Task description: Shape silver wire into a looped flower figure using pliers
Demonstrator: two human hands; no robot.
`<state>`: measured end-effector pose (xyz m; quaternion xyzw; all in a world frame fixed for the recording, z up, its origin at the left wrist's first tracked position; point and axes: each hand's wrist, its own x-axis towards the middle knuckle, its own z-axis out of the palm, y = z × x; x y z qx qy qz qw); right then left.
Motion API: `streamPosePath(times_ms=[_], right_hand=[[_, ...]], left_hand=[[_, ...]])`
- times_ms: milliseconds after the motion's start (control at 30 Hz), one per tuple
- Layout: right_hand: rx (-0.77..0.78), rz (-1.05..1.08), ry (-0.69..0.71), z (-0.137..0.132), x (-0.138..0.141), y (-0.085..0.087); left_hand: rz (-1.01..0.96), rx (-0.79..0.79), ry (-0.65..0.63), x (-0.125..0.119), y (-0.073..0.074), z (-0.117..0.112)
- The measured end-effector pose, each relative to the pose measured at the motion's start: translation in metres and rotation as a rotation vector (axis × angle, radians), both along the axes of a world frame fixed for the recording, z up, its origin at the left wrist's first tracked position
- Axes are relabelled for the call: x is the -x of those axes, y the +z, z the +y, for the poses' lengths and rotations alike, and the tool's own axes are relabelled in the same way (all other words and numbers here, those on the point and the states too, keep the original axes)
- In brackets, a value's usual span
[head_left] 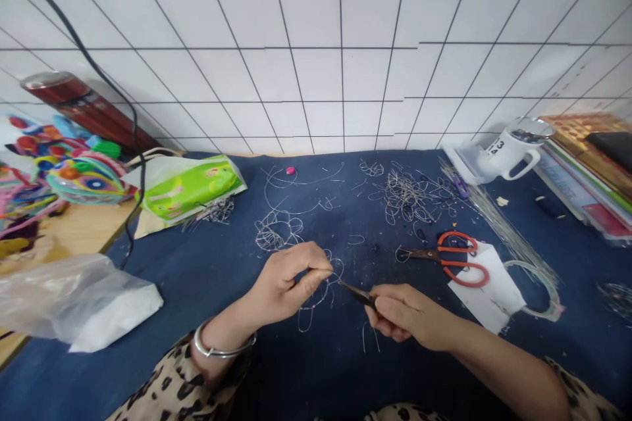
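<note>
My left hand (289,279) is closed in a pinch on a thin silver wire piece (316,293) with loops and small pink beads, held just above the dark blue cloth (207,263). My right hand (407,316) is closed around a slim dark tool, likely pliers (359,294), whose tip points left and meets the wire near my left fingertips. A silver bangle sits on my left wrist. Both sleeves have a leopard print.
Red-handled scissors (451,256) lie right of my hands beside white paper (486,293) and a wire coil (540,286). Loose wire loops (405,194) and a looped wire flower (276,231) lie behind. A white mug (511,148), books, a green packet (190,191), a plastic bag (74,299).
</note>
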<state>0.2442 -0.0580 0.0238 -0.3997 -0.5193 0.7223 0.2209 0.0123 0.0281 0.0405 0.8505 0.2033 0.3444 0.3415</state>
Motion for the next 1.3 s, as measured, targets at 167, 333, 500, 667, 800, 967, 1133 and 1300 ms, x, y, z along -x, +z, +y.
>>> streamPosePath(times_ms=[167, 333, 500, 667, 800, 967, 1133, 1300], right_hand=[[0.008, 0.023, -0.02, 0.0, 0.001, -0.004], [-0.268, -0.277, -0.047, 0.004, -0.002, 0.009], [-0.461, -0.428, -0.205, 0.018, -0.002, 0.025], [-0.514, -0.476, -0.19, 0.043, 0.018, 0.039], [-0.555, -0.493, -0.223, 0.064, 0.042, 0.044], [-0.631, -0.484, -0.191, 0.079, 0.059, 0.046], [-0.628, -0.468, -0.147, 0.085, 0.06, 0.042], [-0.547, -0.374, -0.107, 0.09, 0.057, 0.034]], left_hand=[[0.045, -0.033, 0.031, 0.0, 0.001, 0.002], [0.148, -0.121, 0.093, 0.01, 0.002, 0.011], [0.163, -0.213, 0.16, 0.015, 0.001, 0.014], [0.158, -0.173, 0.187, 0.015, 0.003, 0.013], [0.116, -0.149, 0.167, 0.018, 0.004, 0.014], [0.084, -0.132, 0.204, 0.021, 0.0, 0.017], [0.089, -0.11, 0.208, 0.022, -0.006, 0.021], [0.098, -0.095, 0.193, 0.02, -0.011, 0.026]])
